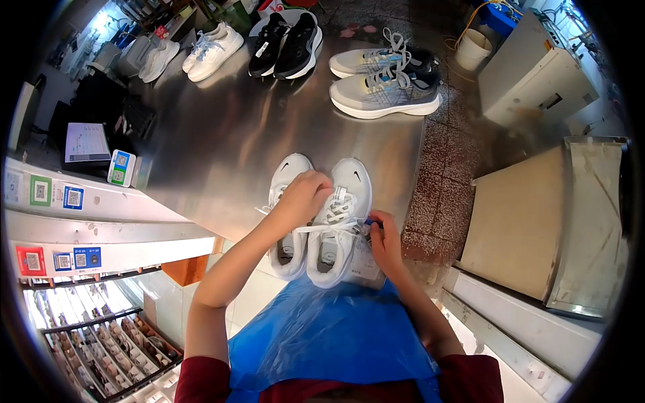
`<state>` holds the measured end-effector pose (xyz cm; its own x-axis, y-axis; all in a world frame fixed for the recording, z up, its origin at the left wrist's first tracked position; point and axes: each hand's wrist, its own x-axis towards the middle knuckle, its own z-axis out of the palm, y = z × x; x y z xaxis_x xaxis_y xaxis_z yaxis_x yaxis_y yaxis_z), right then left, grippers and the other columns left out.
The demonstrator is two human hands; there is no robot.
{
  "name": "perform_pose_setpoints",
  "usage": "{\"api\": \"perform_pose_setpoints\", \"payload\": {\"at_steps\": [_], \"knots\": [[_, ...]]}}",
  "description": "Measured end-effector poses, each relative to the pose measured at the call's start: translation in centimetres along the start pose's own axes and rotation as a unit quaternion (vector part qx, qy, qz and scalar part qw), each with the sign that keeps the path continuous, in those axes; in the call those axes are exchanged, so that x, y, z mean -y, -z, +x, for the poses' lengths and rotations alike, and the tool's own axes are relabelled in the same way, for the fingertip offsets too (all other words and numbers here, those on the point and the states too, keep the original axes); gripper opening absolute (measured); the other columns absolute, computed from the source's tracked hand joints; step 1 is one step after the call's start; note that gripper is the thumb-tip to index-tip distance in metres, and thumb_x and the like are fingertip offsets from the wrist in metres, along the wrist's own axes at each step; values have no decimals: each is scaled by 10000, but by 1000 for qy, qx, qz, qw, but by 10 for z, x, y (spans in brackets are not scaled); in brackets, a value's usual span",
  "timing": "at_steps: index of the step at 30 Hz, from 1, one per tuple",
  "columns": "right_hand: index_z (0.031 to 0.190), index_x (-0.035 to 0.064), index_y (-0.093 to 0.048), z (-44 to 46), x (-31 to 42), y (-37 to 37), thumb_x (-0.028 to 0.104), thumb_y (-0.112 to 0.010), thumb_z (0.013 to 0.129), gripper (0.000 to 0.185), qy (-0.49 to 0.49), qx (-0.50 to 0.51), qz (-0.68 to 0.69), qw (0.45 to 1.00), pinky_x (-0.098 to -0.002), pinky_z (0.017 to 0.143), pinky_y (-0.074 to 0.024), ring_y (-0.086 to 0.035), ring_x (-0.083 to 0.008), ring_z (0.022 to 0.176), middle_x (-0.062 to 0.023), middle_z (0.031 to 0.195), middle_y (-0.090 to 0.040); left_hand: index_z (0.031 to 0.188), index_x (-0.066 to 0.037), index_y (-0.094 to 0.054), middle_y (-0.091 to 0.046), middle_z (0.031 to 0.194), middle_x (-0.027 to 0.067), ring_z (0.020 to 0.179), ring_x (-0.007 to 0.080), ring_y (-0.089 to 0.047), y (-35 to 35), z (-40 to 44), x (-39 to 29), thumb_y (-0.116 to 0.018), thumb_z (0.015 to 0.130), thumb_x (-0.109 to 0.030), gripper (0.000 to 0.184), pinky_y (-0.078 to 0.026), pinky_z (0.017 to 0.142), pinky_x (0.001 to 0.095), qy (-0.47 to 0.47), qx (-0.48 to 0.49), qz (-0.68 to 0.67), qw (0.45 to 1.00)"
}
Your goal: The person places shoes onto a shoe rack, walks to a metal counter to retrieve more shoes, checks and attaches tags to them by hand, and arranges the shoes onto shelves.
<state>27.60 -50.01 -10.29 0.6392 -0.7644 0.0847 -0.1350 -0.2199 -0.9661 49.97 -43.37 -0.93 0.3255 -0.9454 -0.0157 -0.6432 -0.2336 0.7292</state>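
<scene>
A pair of white sneakers with black swoosh marks stands at the table's near edge, toes pointing away from me: a left sneaker (289, 257) and a right sneaker (361, 180). My left hand (304, 196) reaches over the left sneaker, fingers curled together at the inner side of the right one. What those fingers grip, if anything, is hidden. Beside the right sneaker's outer side, my right hand (385, 242) is closed, with a small blue item (369, 221) at its fingertips. White laces (336, 213) cross the right sneaker's tongue. Under its heel lies a clear bag or printed sheet (366, 264).
The metal table (235, 154) also carries grey sneakers (383, 94), black sneakers (295, 47) and white pairs (213, 52) along its far side. A QR-code stand (121, 168) is at the left edge. A metal cabinet (537, 74) and a large box (517, 221) stand right.
</scene>
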Motion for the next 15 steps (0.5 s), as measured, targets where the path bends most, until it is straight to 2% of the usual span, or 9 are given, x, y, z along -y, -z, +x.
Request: {"api": "perform_pose_setpoints", "payload": {"at_steps": [2,4,5,7,10,13,15], "knots": [[1101,13,-532,1,-2,-1,2,-520,847,254,-17,-12,6,1000,-395,827,-442,-542,-332,969,-187,1037,-552,846,1,-621,-567,820,122,739,244,-572,-3,10,0,-650,834,-168,172,-459,700,330,31,18,-14,999],[1100,19,-532,0,-3,-3,3,-537,829,272,29,-18,-74,997,-405,811,-435,-539,-339,951,-178,1011,-564,806,1,-622,-562,804,123,711,223,-566,-6,16,1,-668,831,-195,203,-454,671,320,62,38,-25,997],[1100,19,-532,0,-3,-3,3,-537,829,272,27,-20,-73,997,-405,811,-435,-539,-339,951,-178,1011,-564,773,3,-619,-562,803,121,701,210,-564,-8,18,2,-685,822,-215,232,-450,657,311,79,42,-25,996],[1094,25,-532,1,-2,-4,6,-563,802,294,123,-34,-155,980,-419,812,-423,-535,-351,937,-172,1020,-568,741,5,-617,-562,801,119,691,198,-562,-12,21,6,-701,813,-234,263,-445,643,303,95,47,-24,994],[1095,32,-530,3,3,-5,16,-585,783,317,109,-41,-145,983,-434,828,-412,-533,-361,939,-165,1034,-570,726,11,-614,-569,814,104,706,174,-562,-12,21,12,-705,801,-202,244,-446,645,287,111,66,-46,991],[1100,36,-527,2,1,-4,38,-598,784,324,99,-29,-148,984,-439,830,-411,-534,-359,941,-168,1043,-570,740,11,-624,-578,896,99,748,149,-562,-7,19,10,-700,790,-155,189,-448,672,264,103,81,-89,987],[1108,38,-524,2,0,-4,47,-601,784,333,97,-26,-149,984,-440,832,-410,-535,-357,949,-168,1049,-569,756,11,-630,-572,1007,98,798,139,-562,1,16,3,-696,779,-128,156,-447,706,247,136,108,-138,975]]}}
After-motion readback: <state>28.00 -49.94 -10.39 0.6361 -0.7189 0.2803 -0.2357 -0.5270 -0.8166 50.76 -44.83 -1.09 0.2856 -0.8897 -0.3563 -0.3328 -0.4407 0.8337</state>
